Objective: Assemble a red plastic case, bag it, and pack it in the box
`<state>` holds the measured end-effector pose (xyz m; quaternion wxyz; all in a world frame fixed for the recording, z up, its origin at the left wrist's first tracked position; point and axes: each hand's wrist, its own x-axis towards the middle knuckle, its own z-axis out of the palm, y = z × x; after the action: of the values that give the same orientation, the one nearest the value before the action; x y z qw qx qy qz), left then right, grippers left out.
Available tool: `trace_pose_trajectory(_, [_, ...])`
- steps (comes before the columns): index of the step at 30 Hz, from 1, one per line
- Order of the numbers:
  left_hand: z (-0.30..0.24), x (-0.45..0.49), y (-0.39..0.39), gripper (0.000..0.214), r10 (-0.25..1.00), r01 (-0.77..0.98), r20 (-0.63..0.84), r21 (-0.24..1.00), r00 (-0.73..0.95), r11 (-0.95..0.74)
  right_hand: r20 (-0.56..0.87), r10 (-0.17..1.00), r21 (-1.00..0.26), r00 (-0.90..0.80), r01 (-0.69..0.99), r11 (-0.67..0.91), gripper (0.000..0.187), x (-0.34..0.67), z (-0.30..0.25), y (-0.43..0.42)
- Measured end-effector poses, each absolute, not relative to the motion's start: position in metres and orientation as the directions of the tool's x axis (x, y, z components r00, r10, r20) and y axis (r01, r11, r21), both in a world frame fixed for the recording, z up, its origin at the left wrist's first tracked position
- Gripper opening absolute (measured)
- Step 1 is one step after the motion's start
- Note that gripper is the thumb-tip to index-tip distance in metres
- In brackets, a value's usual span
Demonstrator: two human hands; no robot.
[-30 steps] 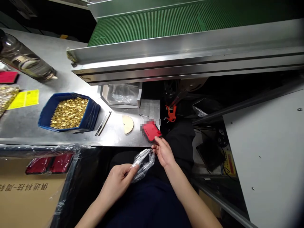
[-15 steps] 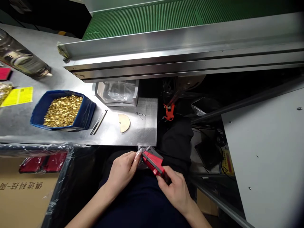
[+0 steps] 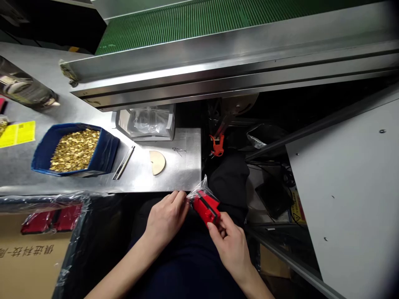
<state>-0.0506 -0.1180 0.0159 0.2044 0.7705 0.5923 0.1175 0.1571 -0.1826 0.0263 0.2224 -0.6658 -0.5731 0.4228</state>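
My right hand (image 3: 232,242) pinches the near end of a small red and black part (image 3: 205,206) over my lap. The far end of the red part sits inside a clear plastic bag (image 3: 197,192). My left hand (image 3: 165,218) is closed on the edge of that bag, just left of the red part. Both hands are below the front edge of the steel worktable (image 3: 174,174).
A blue bin of several small gold pieces (image 3: 75,149) stands on the table's left. A flat metal strip (image 3: 124,162), a half-round wooden piece (image 3: 156,161) and a clear tray of bags (image 3: 146,122) lie behind. A green conveyor (image 3: 199,20) runs above. A cardboard box (image 3: 31,249) with bagged red parts is at lower left.
My right hand took the red part from the table's corner and brought it down to my lap. The part now goes into the bag that my left hand holds.
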Motion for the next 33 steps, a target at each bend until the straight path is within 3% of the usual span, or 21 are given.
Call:
trace_pose_trajectory(3, [0.016,-0.043,-0.122,0.015,0.955,0.758,-0.15,0.644,0.256,-0.102,-0.387,0.918,-0.822,0.087,0.42,-0.386,0.023,0.153,0.026,-0.184])
trace_pose_trajectory(7, [0.022,-0.03,-0.129,0.009,0.948,0.598,-0.141,0.799,0.284,-0.06,-0.403,0.909,-0.833,0.11,0.369,-0.413,0.026,0.145,0.026,-0.182])
trace_pose_trajectory(10, [0.027,-0.024,-0.135,0.01,0.948,0.567,-0.078,0.815,0.308,-0.117,-0.389,0.92,-0.807,0.041,0.467,-0.362,0.023,0.143,0.028,-0.178])
trace_pose_trajectory(16, [0.024,-0.024,-0.142,0.013,0.925,0.47,0.11,0.835,0.364,-0.284,-0.411,0.91,-0.629,-0.063,0.742,-0.233,0.012,0.145,0.035,-0.167])
trace_pose_trajectory(21, [0.023,-0.026,-0.146,0.014,0.867,0.426,0.251,0.791,0.43,-0.44,-0.45,0.878,-0.549,-0.161,0.825,-0.13,0.009,0.146,0.044,-0.151])
trace_pose_trajectory(23, [0.028,-0.028,-0.146,0.011,0.898,0.425,0.198,0.827,0.392,-0.368,-0.442,0.865,-0.598,-0.237,0.797,-0.087,0.009,0.149,0.05,-0.144])
trace_pose_trajectory(28, [0.04,-0.045,-0.139,0.021,0.978,0.331,-0.207,0.925,0.02,0.189,-0.291,0.846,-0.73,-0.446,0.675,0.105,0.021,0.158,0.052,-0.137])
trace_pose_trajectory(30, [0.041,-0.057,-0.133,0.027,0.965,0.382,-0.259,0.888,-0.049,0.257,-0.183,0.864,-0.699,-0.469,0.68,0.221,0.024,0.158,0.047,-0.141])
trace_pose_trajectory(33, [0.038,-0.077,-0.123,0.029,0.976,0.699,-0.22,0.697,-0.009,0.163,-0.001,0.896,-0.615,-0.444,0.707,0.35,0.02,0.155,0.045,-0.148])
